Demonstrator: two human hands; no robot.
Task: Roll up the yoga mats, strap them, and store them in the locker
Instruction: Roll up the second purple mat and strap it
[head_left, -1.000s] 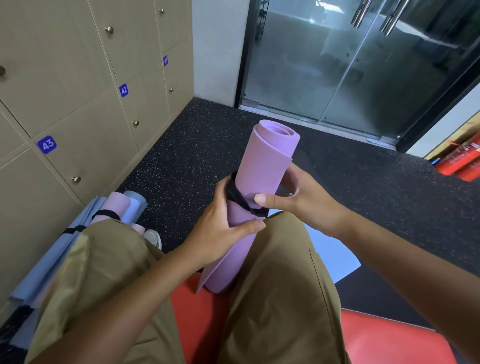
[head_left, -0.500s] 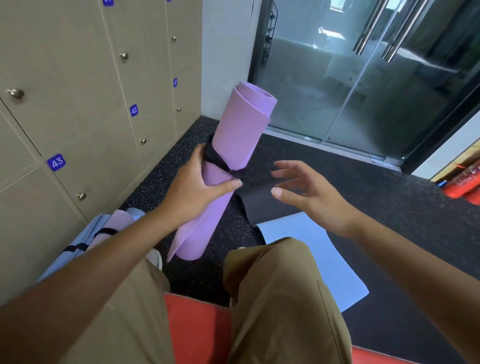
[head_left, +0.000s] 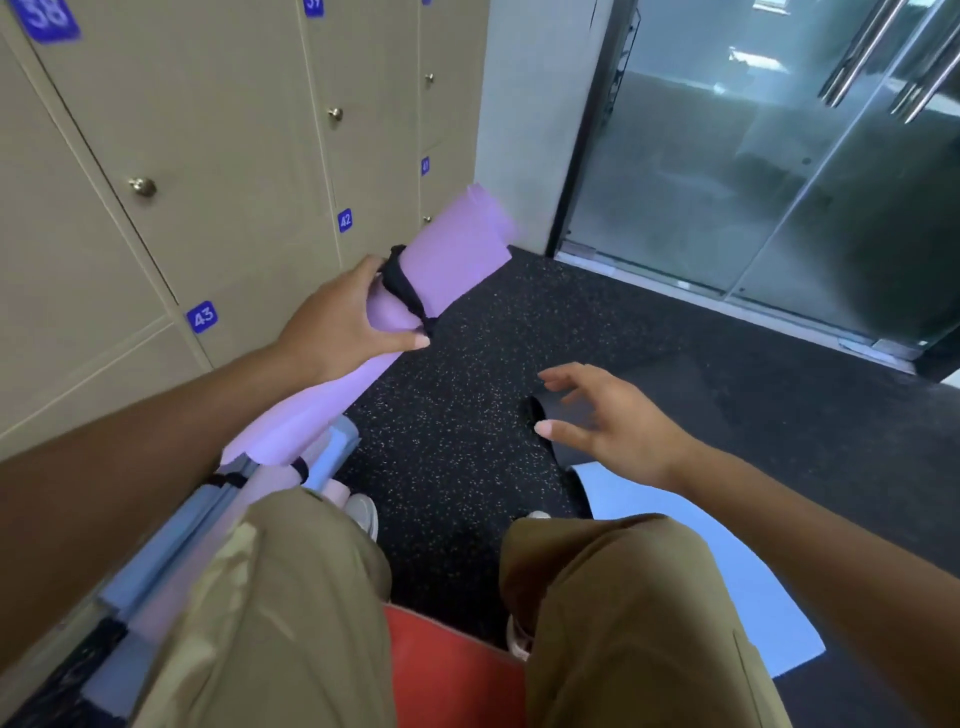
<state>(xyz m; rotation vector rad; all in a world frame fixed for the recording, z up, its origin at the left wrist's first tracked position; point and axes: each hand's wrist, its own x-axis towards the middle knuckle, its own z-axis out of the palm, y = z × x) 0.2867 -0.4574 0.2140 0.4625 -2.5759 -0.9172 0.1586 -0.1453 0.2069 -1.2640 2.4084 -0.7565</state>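
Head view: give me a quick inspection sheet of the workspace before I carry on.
Surface: dark speckled floor; red seat under the person.
Job's things: purple mat rolled, black strap tied round it; blue mat lying flat on the floor, dark end curled; lockers with doors closed.
Clutter: strapped mats stacked by the lockers.
Hands: left hand grips the purple mat near the strap; right hand open, holding nothing, above the blue mat's curled end.
Cables: nothing seen.
Surroundings: glass doors ahead, white wall beside them.
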